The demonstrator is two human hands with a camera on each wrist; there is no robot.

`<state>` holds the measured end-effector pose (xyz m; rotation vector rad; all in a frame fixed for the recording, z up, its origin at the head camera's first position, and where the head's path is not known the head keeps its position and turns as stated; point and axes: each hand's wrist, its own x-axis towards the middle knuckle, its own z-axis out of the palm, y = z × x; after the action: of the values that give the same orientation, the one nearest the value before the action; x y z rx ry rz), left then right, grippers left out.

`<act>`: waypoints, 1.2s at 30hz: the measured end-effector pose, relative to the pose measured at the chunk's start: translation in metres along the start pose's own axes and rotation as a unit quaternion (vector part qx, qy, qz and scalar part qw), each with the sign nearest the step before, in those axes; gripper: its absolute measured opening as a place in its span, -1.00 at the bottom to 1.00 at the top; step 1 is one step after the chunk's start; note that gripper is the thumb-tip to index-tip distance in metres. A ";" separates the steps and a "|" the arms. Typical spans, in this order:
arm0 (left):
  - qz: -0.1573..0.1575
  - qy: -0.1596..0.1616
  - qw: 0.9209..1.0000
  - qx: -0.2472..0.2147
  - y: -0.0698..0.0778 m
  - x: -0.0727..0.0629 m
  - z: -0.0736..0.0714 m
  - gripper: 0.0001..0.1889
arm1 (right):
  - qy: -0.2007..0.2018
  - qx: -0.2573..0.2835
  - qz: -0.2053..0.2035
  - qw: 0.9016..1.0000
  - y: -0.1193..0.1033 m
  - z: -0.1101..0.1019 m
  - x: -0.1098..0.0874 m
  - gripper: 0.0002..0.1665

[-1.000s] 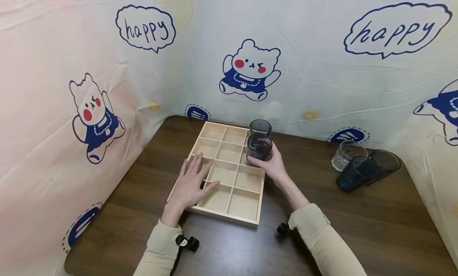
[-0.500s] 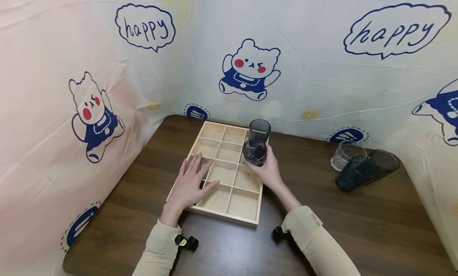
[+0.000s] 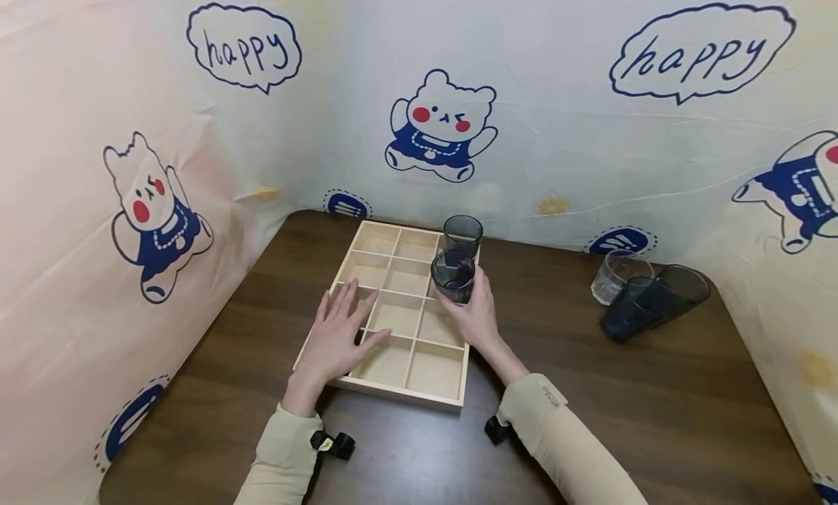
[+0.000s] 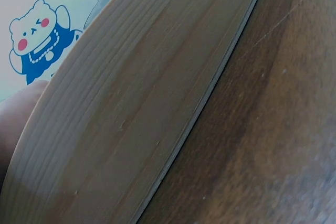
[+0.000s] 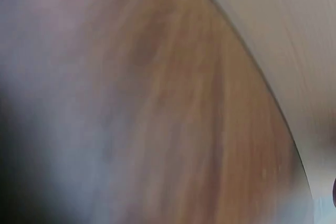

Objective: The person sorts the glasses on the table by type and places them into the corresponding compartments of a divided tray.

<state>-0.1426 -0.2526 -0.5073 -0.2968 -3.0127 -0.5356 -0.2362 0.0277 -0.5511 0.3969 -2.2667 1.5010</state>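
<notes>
A shallow wooden compartment tray (image 3: 428,399) lies on the table. My right hand (image 3: 476,316) grips a dark smoky glass (image 3: 452,276) from its right side, over the tray's right column. Just behind it, a second dark glass (image 3: 463,232) stands upright at the tray's back right corner. My left hand (image 3: 332,341) rests with spread fingers on the tray's left side, holding nothing. In the left wrist view the tray's side wall (image 4: 121,103) fills much of the picture. The right wrist view is blurred, with the tray wall (image 5: 294,35) at its right edge.
On the right of the brown table (image 3: 556,330) stands a clear glass (image 3: 609,283). Dark glasses (image 3: 644,305) lean or lie tilted beside it. A printed fabric backdrop (image 3: 524,177) encloses the back and sides.
My right hand has brought the gripped glass slightly left and nearer me, away from the standing glass. My left hand keeps its place on the tray. The head view has shifted a little.
</notes>
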 end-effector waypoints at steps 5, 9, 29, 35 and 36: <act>-0.008 0.001 1.000 -0.004 -0.006 -0.002 -0.005 -0.10 | 0.006 -0.035 -0.018 0.999 0.006 0.011 0.005 0.02; -0.011 0.006 1.000 -0.002 -0.009 -0.002 -0.007 -0.10 | 0.011 -0.056 -0.048 0.997 -0.011 0.011 0.011 -0.01; 0.001 0.003 1.000 0.004 -0.003 -0.004 0.003 -0.12 | 0.040 -0.088 -0.011 0.995 0.009 0.010 -0.002 -0.02; 0.003 -0.001 1.000 0.001 0.000 0.001 0.003 -0.11 | 0.027 -0.101 0.000 0.995 0.004 0.002 0.001 -0.01; 0.003 -0.001 1.000 0.002 0.001 0.001 0.003 -0.11 | 0.027 -0.094 0.009 0.995 0.005 0.002 0.001 0.00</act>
<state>-0.1437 -0.2507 -0.5100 -0.3058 -3.0138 -0.5295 -0.2394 0.0273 -0.5551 0.2780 -2.3482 1.2770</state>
